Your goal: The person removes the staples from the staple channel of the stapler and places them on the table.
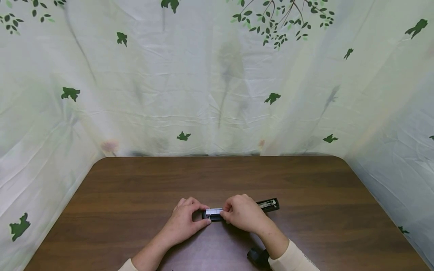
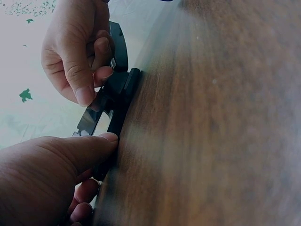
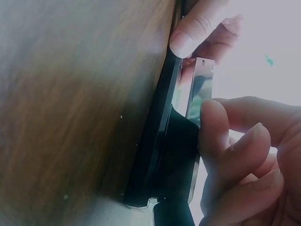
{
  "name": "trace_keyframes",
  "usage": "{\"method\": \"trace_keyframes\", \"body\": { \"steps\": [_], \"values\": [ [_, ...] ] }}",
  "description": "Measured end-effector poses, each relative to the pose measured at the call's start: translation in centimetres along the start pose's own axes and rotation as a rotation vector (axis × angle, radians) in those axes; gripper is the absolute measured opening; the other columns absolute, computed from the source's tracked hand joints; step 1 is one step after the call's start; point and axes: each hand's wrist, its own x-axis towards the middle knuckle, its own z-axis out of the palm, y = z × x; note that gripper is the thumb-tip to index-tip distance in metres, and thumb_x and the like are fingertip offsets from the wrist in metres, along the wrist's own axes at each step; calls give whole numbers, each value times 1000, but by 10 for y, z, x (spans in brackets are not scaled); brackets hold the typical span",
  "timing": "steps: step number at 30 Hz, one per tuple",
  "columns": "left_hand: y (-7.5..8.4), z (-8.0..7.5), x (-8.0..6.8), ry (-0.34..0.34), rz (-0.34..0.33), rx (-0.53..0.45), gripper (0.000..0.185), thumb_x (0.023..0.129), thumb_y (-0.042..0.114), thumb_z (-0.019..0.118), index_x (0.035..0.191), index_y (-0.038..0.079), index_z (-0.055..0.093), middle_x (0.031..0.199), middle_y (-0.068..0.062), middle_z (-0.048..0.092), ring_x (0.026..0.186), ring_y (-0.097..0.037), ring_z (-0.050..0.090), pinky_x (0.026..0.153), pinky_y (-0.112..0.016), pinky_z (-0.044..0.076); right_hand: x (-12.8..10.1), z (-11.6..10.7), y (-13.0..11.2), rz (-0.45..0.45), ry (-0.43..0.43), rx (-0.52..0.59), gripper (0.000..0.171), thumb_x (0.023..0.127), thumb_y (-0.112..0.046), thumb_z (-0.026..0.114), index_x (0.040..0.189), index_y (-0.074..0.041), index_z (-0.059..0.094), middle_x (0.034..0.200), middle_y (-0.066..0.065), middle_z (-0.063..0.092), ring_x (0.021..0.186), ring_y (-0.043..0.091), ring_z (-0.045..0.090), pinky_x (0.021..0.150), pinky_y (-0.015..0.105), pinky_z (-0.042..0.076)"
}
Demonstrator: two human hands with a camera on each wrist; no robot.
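An opened black stapler [image 1: 269, 204] lies across the tabletop in front of me, its hinged arm swung out to the right. My left hand [image 1: 184, 220] grips the left end of it, thumb on the near side and fingers on the far side. The left wrist view has that thumb [image 2: 101, 143] along the black base. My right hand [image 1: 245, 212] bends over the middle, its thumb and fingertips pinching at a shiny metal strip [image 3: 202, 89] along the stapler. I cannot tell whether this strip is loose. The right fingers hide part of the stapler's middle.
A black object [image 1: 257, 258] sits by the right forearm near the front edge, partly covered by the sleeve. The brown wooden table [image 1: 217, 177] has rounded far corners. Behind it hangs a pale curtain [image 1: 203, 94] with green leaf prints.
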Motion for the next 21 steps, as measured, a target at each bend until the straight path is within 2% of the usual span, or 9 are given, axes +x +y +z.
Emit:
{"method": "trace_keyframes", "body": {
  "steps": [8, 21],
  "values": [
    [-1, 1, 1, -8, -12, -6, 30, 76, 30, 90, 104, 26, 78, 93, 17, 60, 90, -6, 47, 83, -31, 38, 2, 2, 1, -21, 56, 4, 19, 90, -21, 76, 72, -20, 69, 56, -17, 59, 52, -1, 50, 55, 22, 42],
    [-1, 1, 0, -8, -5, -4, 30, 77, 31, 89, 104, 26, 78, 94, 17, 60, 93, -6, 49, 86, -33, 39, 1, 3, -1, -45, 53, 35, 15, 90, -18, 75, 76, -17, 71, 57, -15, 60, 53, -1, 50, 54, 20, 42]
  ]
}}
